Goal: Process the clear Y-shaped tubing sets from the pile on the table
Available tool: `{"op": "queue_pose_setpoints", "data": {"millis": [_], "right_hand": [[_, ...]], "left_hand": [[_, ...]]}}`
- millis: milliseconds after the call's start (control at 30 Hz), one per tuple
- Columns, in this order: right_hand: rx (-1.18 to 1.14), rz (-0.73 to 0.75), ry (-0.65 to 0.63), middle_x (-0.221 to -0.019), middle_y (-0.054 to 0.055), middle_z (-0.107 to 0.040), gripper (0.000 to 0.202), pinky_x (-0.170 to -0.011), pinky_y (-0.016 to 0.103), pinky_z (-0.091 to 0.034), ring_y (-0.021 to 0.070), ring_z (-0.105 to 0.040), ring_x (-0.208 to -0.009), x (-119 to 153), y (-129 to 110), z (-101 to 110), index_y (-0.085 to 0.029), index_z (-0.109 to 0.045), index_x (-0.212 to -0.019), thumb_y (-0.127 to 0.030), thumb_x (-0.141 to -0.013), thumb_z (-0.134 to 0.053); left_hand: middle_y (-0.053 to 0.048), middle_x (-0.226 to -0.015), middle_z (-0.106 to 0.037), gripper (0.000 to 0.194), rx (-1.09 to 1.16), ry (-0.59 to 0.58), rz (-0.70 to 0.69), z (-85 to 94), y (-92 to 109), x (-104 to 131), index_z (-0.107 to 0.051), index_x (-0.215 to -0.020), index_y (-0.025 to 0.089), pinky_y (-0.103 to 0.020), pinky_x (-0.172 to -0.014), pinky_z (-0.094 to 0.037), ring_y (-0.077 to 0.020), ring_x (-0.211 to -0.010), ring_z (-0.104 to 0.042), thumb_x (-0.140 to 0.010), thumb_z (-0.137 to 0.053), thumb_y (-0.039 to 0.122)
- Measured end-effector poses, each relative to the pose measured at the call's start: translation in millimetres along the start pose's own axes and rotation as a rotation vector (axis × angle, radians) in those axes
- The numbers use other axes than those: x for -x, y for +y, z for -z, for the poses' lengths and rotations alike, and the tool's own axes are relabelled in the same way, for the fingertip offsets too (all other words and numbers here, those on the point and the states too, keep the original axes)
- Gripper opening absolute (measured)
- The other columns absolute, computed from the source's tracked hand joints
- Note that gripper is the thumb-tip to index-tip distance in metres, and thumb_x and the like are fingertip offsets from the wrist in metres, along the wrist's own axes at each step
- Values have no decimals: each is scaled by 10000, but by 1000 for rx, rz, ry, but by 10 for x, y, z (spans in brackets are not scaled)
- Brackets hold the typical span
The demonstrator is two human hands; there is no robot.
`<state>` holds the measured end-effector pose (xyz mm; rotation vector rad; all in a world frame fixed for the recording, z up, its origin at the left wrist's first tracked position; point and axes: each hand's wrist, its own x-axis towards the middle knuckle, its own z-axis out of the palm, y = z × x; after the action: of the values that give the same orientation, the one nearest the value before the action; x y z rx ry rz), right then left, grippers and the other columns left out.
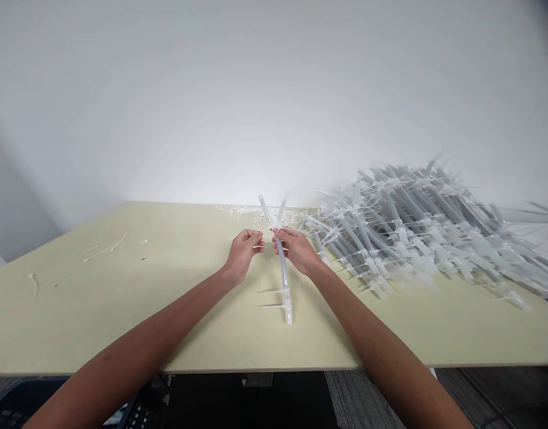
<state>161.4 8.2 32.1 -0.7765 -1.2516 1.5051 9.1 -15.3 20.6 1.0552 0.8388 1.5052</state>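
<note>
My right hand (pixel 296 247) pinches a clear plastic tube assembly (pixel 282 268) near its upper joint, where two short tube pieces fork upward. Its lower end carries a wider translucent connector (pixel 287 307) with two cable tie tails sticking out to the left. Just left of that joint, my left hand (pixel 245 253) is closed in a pinch. Whatever lies between its fingertips is too small to make out. A gap separates the two hands. Behind them, loose white cable ties (pixel 240 210) lie scattered on the table.
A large heap of similar tube assemblies (pixel 403 208) covers the right side of the pale yellow table (pixel 188 333). Several loose cable ties (pixel 106 252) and small bits lie at left. A white wall (pixel 238 107) rises behind. Dark baskets (pixel 137 411) stand below the front edge.
</note>
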Motion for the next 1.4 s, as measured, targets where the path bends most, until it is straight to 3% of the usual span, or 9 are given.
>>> {"op": "queue_pose_setpoints", "data": {"millis": [200,333,467,567,733,1033,1400], "right_hand": [[-60,-7,-123,-810,51,-625,201,-720,293,-450,117,-556,-676,33,18,-86,-136,-661,-725,-281,-618,-752],[-49,0,-98,-791,54,-639,151,-728,295,-462,121,-573,-677,38,29,-117,-127,-673,-717,-201,-608,-747],[-86,-48,-67,-808,76,-669,153,-743,304,-486,144,-608,-697,33,13,-100,-127,-674,-788,-185,-650,-702],[-111,-59,-102,-815,87,-684,142,-724,303,-497,149,-615,-685,30,0,-81,-128,-671,-824,-174,-692,-641],[-107,-65,-157,-809,100,-693,194,-694,302,-497,166,-620,-708,21,4,-56,-123,-670,-873,-182,-728,-555],[-46,-108,-145,-795,87,-686,216,-688,300,-486,163,-619,-697,32,-18,-50,-137,-656,-896,-210,-735,-532],[-75,-106,-208,-822,86,-684,219,-692,290,-483,151,-610,-678,17,-9,-41,-142,-651,-916,-211,-744,-535]], "left_hand": [[-28,-791,-544,198,40,99,-24,4,26,-15,-569,-747,140,-287,-690,-443,-117,-713,-539,-686,-654,308],[-64,-852,-579,305,54,74,-27,36,33,-36,-609,-823,141,-294,-681,-444,-150,-753,-560,-765,-538,432],[-93,-971,-605,302,-155,123,5,96,-37,-73,-616,-914,161,-300,-705,-436,-187,-857,-572,-749,-557,408],[-104,-1050,-606,333,-286,62,61,124,-99,-82,-608,-983,178,-315,-742,-429,-211,-948,-566,-727,-599,392],[-102,-901,-646,332,-257,-150,83,106,-92,-50,-627,-875,151,-346,-792,-426,-205,-884,-595,-763,-551,454],[-75,-817,-635,320,-241,-34,24,132,-134,-88,-628,-804,146,-303,-699,-427,-168,-754,-586,-742,-565,453],[-68,-791,-621,333,-289,-47,11,162,-147,-108,-631,-793,147,-299,-686,-417,-165,-733,-568,-760,-545,467]]}}
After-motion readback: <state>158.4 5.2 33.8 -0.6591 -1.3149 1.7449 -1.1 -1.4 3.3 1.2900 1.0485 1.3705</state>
